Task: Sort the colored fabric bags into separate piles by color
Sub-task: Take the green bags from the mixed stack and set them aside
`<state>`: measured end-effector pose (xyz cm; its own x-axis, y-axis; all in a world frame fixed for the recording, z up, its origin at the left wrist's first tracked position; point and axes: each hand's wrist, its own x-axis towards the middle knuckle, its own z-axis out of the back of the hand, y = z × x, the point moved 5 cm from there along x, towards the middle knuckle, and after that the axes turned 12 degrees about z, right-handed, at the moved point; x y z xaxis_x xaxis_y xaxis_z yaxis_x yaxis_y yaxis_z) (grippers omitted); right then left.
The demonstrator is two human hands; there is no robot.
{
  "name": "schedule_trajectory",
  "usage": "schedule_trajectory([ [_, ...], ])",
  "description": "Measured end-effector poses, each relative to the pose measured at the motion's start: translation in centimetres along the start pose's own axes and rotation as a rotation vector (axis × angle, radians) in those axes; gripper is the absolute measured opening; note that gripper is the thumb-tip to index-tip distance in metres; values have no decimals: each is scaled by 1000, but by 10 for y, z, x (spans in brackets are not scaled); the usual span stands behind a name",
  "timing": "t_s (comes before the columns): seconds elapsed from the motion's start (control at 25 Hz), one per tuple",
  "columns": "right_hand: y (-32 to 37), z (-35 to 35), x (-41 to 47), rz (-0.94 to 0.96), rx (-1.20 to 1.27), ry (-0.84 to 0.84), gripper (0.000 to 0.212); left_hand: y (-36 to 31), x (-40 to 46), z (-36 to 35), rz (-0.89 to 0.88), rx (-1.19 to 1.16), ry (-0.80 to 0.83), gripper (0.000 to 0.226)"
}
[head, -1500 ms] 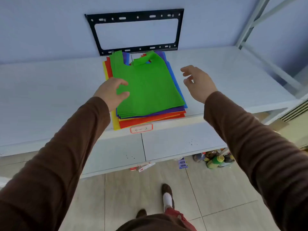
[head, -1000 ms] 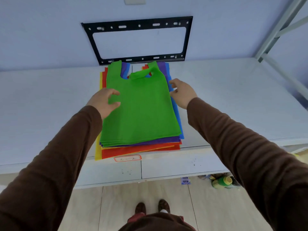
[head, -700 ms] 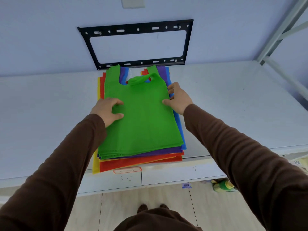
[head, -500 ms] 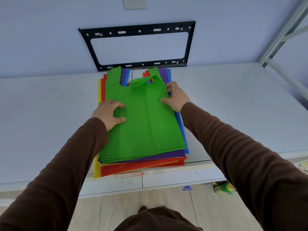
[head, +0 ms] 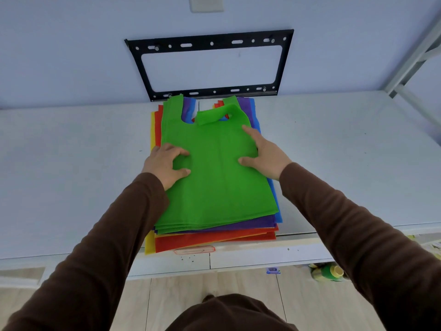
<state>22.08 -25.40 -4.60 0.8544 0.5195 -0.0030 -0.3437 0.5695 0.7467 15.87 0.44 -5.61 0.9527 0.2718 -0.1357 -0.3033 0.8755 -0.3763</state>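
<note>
With the left hand [head: 164,167] and right hand [head: 263,155] lying open and flat on the green bag [head: 214,177] topping the mixed stack [head: 214,237] on the white surface [head: 71,175], gripping nothing, a careless pinch could drag several thin layers together.

A plain room, perhaps a stockroom: white table [head: 334,163], black wall bracket [head: 210,65], metal shelving frame [head: 415,56], bottles on the floor [head: 327,272].

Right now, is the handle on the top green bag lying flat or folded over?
Folded over. The right handle of the top green bag is bent leftward across the neck opening, while its left strap lies straight.
</note>
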Motion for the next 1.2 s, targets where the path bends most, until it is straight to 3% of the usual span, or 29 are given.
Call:
schedule_trajectory([
  [0.08,8,-11,-18,27,71,68,82,1,-3,-2,-1,-37,-9,49],
  [0.16,14,-17,-30,-38,309,85,71,4,-5,0,1,-123,-22,48],
  [0.28,21,-8,-29,-194,823,-11,59,18,-11,14,63,-358,-161,39],
  [0.36,24,11,-22,-194,1023,-95,52,31,-14,24,197,-526,-222,28],
  [0.44,24,27,-21,-170,1155,-134,46,35,-21,25,381,-773,-47,27],
  [0.52,18,35,-25,-182,1222,-133,44,24,-32,16,523,-962,282,36],
  [0.6,10,37,-33,-203,1222,-126,45,4,-40,7,535,-981,491,43],
  [0.64,6,38,-37,-207,1162,-111,46,-4,-39,4,516,-968,500,45],
  [0.8,-17,54,-51,-185,480,-53,63,-28,-14,0,475,-909,304,50],
  [0.92,-32,60,-57,-192,80,-61,80,-42,11,-1,395,-652,223,69],
  [1.04,-52,49,-64,-290,222,-126,84,-53,27,-4,443,-677,234,90],
  [1.2,-64,53,-73,-413,440,-231,75,-58,32,-3,560,-879,152,92],
])
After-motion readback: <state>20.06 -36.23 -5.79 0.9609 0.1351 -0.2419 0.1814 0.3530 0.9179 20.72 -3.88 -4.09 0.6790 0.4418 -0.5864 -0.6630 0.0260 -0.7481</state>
